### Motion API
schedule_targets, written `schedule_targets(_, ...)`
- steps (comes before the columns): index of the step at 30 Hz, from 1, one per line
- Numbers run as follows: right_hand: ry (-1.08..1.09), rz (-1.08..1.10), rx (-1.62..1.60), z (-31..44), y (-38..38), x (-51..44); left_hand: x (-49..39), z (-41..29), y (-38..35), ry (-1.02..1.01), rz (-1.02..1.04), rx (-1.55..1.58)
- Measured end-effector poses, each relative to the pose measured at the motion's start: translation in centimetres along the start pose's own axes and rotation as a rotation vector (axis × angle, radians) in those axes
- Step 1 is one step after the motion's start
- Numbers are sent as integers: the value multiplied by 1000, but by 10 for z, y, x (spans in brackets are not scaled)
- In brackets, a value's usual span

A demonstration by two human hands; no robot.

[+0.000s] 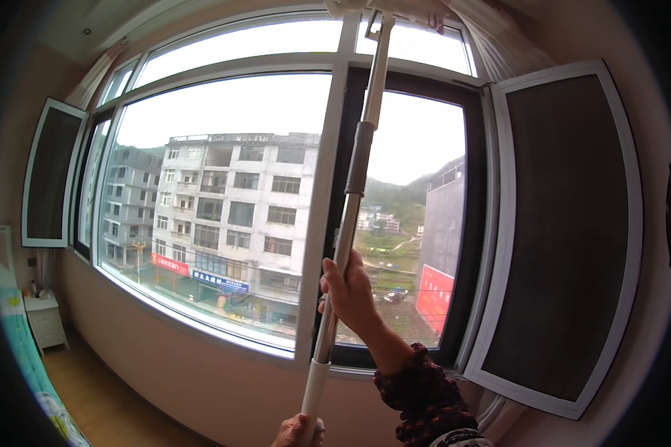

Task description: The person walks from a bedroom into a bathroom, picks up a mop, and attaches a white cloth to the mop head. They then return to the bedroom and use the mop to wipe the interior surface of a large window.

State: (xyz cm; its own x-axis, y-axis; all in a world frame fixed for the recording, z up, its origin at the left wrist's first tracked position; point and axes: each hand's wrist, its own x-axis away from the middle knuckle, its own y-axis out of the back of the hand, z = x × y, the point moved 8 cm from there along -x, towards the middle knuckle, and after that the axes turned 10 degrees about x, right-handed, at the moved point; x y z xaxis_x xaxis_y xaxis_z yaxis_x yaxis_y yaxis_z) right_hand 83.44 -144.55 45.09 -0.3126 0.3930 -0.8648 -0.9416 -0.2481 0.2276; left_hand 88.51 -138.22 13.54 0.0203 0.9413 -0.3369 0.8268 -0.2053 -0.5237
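Note:
A telescopic pole (348,218) of white, grey and shiny metal sections runs up and slightly to the right in front of the window (320,223). My right hand (349,288) wraps around a metal section about midway along it. Lower down, my left hand (292,431) grips the white bottom section and is partly cut off by the picture's edge. The pole's top end, with a small bracket beside it, reaches the upper window pane next to bunched pale fabric (414,10). Whether it touches the fabric or glass, I cannot tell.
An open screen panel (565,223) swings out at right, and a smaller one (50,179) at left. Gathered curtains (495,42) hang at the upper right. At the lower left stand a white bedside cabinet (46,321) and a bed with a turquoise cover (25,346).

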Motion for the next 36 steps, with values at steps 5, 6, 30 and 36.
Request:
schedule_targets(5, 9, 47, -31, 11, -115, -15, 49, -73, 79, -203, -122, -120)
schedule_targets(6, 10, 60, -22, 13, -143, -18, 62, -87, 95, -165, -116, -112)
schedule_targets(30, -86, -19, -75, -74, -417, -111, 90, -269, 348, -17, -287, -228)
schedule_targets(36, -1, -68, -46, -77, -403, -183, 32, -301, 336, -8, -281, -212)
